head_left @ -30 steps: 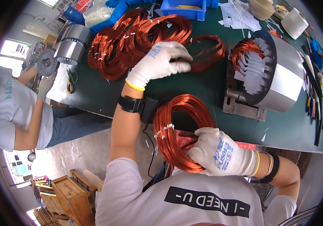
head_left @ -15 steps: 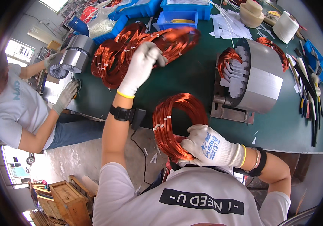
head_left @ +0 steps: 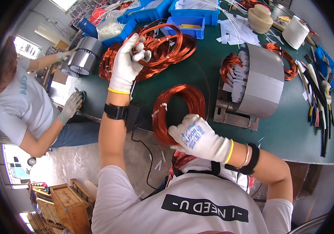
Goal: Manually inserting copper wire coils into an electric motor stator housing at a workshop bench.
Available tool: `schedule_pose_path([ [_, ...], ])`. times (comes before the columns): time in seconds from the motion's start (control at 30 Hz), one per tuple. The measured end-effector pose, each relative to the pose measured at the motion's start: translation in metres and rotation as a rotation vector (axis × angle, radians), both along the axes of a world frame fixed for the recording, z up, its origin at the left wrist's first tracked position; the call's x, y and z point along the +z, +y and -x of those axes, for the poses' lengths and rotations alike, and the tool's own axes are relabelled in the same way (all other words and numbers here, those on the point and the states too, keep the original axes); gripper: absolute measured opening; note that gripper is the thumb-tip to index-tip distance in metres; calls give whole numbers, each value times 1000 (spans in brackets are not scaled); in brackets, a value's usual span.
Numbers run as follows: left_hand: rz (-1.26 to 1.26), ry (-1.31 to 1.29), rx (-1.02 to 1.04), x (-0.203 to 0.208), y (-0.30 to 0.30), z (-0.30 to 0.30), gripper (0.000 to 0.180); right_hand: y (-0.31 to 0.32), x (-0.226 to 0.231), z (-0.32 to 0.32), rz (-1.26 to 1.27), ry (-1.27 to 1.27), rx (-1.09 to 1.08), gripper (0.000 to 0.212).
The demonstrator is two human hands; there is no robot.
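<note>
My left hand (head_left: 127, 64), in a white glove, is at the near left side of a pile of copper wire coils (head_left: 163, 62). Its fingers are curled around the edge of a loose upper coil (head_left: 179, 36), whose loops rise above the pile; the exact contact is partly hidden. Closer to me, my right hand (head_left: 198, 134), gloved too, grips the lower right of a thick copper wire coil (head_left: 160, 117) bound with white ties. This coil is held tilted up over the table's near edge. A thin wire curves beside it.
A steel stator core (head_left: 266, 82) with white slot liners and copper coils stands on a metal support (head_left: 235, 119) at right. Blue bins (head_left: 194, 31), a white thread spool (head_left: 295, 32) and hand tools (head_left: 319, 97) surround it. At left a co-worker (head_left: 30, 113) handles smaller cores (head_left: 83, 56).
My left hand has moved left and slightly up, and the upper coil's loops now stand higher. My right hand has shifted up and left with its coil.
</note>
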State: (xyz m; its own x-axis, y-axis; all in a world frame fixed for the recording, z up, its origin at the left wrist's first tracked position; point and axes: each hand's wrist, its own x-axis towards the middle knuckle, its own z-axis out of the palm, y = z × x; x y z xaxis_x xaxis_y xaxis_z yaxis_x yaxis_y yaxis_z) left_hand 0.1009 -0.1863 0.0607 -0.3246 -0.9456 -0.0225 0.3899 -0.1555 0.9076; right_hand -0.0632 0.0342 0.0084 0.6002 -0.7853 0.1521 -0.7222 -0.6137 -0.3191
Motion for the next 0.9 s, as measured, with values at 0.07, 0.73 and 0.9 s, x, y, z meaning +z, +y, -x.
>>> schedule_pose_path([
  [0.07,47,-81,31,7,10,5,30,-14,-2,-4,41,52,-73,32],
  [0.73,292,-471,86,-9,45,4,33,-20,-26,-2,224,66,-209,10],
  [0.9,334,-462,109,-16,43,10,32,-28,-20,2,233,160,-74,16],
])
